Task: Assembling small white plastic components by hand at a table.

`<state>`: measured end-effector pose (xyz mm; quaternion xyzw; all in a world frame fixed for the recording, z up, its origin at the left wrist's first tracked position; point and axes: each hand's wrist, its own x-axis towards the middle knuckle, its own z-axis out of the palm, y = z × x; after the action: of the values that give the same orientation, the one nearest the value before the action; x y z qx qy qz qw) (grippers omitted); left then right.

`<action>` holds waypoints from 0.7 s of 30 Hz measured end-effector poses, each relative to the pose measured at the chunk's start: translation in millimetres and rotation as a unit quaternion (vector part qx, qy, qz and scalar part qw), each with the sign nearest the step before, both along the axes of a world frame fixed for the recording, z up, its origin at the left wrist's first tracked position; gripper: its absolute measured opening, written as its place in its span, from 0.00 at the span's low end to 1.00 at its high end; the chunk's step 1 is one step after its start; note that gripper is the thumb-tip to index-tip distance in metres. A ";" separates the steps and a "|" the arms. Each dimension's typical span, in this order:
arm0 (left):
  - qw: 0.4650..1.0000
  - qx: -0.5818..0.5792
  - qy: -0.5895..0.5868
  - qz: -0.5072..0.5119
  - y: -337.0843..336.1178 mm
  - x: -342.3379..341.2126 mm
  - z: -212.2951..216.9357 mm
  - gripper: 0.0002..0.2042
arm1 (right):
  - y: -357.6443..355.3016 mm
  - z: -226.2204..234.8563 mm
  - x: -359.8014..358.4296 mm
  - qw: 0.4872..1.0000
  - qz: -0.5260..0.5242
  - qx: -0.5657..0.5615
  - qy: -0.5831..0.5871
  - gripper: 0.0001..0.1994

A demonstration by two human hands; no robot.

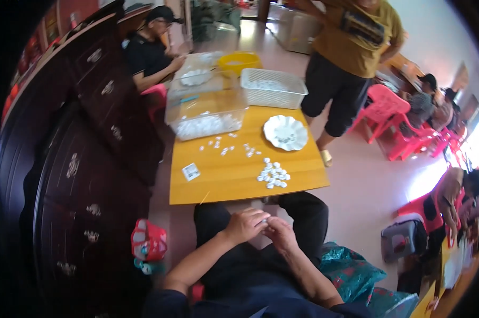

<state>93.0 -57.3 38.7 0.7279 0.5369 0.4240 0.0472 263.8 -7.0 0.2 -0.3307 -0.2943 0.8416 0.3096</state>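
My left hand (245,225) and my right hand (282,234) meet above my lap, just short of the table's near edge. Both are closed, fingertips together around a small white piece (265,220) that is mostly hidden. On the yellow table (223,183) a cluster of small round white pieces (273,174) lies near the front right. Smaller white parts (223,150) are scattered further left. A white scalloped plate (285,133) holds small dark bits. Behind the loose parts stands a clear plastic bin (207,119) with many white pieces.
A white lattice basket (274,88) and a yellow basin (239,62) stand at the far end. A printed white card (190,171) lies front left. A seated person (152,50) works beyond the bin; another (351,47) stands right. Dark drawers (91,148) line the left.
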 end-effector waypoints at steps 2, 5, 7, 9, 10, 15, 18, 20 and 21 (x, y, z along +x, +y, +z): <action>1.000 -0.008 -0.006 0.012 -2.7 -1.3 0.6 0.11 | -1.5 -0.4 -2.6 1.000 -0.017 -0.013 -0.017 0.06; 1.000 0.003 -0.011 0.005 -6.7 -5.9 -2.3 0.10 | -4.2 -2.1 -7.4 1.000 -0.007 -0.007 -0.014 0.06; 1.000 0.004 -0.008 0.009 -7.0 -8.7 -5.7 0.10 | -6.3 -4.3 -10.5 1.000 -0.006 -0.007 -0.019 0.06; 1.000 0.007 -0.002 0.009 -6.8 -9.8 -10.0 0.09 | -4.9 -12.5 -8.7 1.000 0.011 -0.001 -0.016 0.07; 1.000 -0.004 -0.007 0.004 -6.1 -10.3 -9.9 0.09 | -4.8 -13.8 -8.8 1.000 0.014 -0.003 -0.014 0.07; 0.978 -0.203 0.030 -0.046 8.6 -35.1 19.6 0.13 | -1.3 -22.9 -9.9 0.999 0.018 -0.019 -0.020 0.08; 0.957 -0.233 0.117 0.125 49.4 -96.7 65.1 0.07 | -2.3 -12.9 -10.7 0.998 0.048 -0.025 -0.040 0.08; 0.938 -0.172 0.187 0.236 86.0 -160.3 97.0 0.07 | -4.6 -25.6 -10.3 0.997 0.068 -0.035 -0.031 0.08; 0.917 -0.202 0.215 0.269 101.0 -185.9 123.3 0.09 | -5.6 -31.2 -9.5 0.995 0.088 -0.046 -0.022 0.08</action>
<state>-92.9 43.7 162.0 0.6045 0.7839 0.1359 -0.0391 254.4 -12.5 -31.0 -0.3362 -0.2897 0.8707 0.2120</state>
